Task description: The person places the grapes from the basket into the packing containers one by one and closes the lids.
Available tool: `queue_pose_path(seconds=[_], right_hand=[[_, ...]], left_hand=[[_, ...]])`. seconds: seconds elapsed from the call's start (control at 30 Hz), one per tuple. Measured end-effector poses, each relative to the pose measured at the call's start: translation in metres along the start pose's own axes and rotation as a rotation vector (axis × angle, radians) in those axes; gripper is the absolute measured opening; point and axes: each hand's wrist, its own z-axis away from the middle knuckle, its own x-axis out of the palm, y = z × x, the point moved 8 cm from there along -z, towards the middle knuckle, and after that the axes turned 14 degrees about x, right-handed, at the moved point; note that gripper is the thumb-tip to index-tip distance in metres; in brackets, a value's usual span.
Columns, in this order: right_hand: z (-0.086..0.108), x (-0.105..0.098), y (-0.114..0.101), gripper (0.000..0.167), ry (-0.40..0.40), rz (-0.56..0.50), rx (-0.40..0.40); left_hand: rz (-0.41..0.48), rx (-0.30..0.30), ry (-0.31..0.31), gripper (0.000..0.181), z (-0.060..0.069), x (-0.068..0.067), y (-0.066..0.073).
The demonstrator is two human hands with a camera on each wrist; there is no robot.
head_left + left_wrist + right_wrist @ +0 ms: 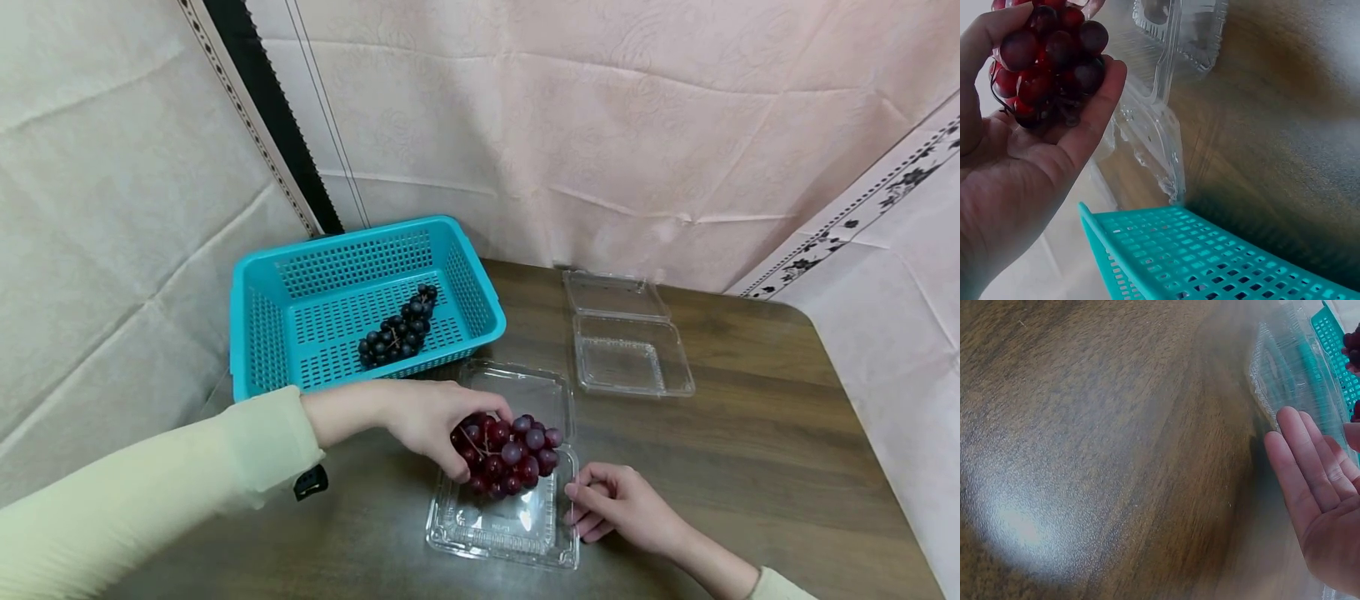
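The bunch of red grapes (510,454) is in my left hand (427,419), whose fingers are curled around its left side. I hold it over the near clear container (495,542), which lies unfolded on the counter (765,433); whether the grapes touch its bottom, I cannot tell. My right hand (622,507) is at the right rim of this container, with the fingers almost straight, side by side. Farther from me stands the blue basket (322,329) with black grapes (401,331) inside, and to its right lies a second clear container (622,352), also open
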Motion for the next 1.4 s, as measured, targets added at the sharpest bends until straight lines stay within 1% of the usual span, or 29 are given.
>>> queue_pose_path(seconds=[0.17, 0.27, 0.57, 0.73, 0.83, 0.93, 1.03, 1.17, 1.4], right_hand=[[0.001, 0.0, 0.0, 0.027, -0.002, 0.004, 0.006], [0.001, 0.0, 0.0, 0.027, -0.003, 0.002, 0.008], [0.0, 0.0, 0.0, 0.027, -0.001, -0.003, 0.007], [0.0, 0.0, 0.001, 0.028, 0.0, -0.003, 0.014], [0.0, 0.0, 0.001, 0.028, -0.005, 0.0, 0.011], [0.0, 0.0, 0.0, 0.027, -0.014, 0.0, -0.001], [0.001, -0.001, 0.0, 0.026, -0.024, 0.0, -0.011], [0.002, -0.002, 0.001, 0.024, -0.023, -0.002, -0.015], [0.001, -0.002, 0.001, 0.026, -0.011, 0.004, -0.016]], left_hand=[[0.001, -0.004, -0.042, 0.07, -0.002, 0.007, 0.001], [0.001, 0.001, -0.05, 0.07, -0.003, 0.01, 0.002], [-0.047, 0.004, -0.093, 0.072, -0.008, 0.025, 0.0], [-0.06, -0.018, -0.086, 0.071, -0.011, 0.03, -0.005], [-0.058, -0.013, -0.077, 0.072, -0.014, 0.033, -0.007], [-0.072, 0.006, -0.054, 0.074, -0.02, 0.035, -0.007], [-0.097, 0.045, -0.032, 0.075, -0.025, 0.038, -0.005], [-0.153, 0.084, -0.017, 0.075, -0.029, 0.043, -0.004], [-0.289, 0.088, -0.015, 0.074, -0.033, 0.05, -0.008]])
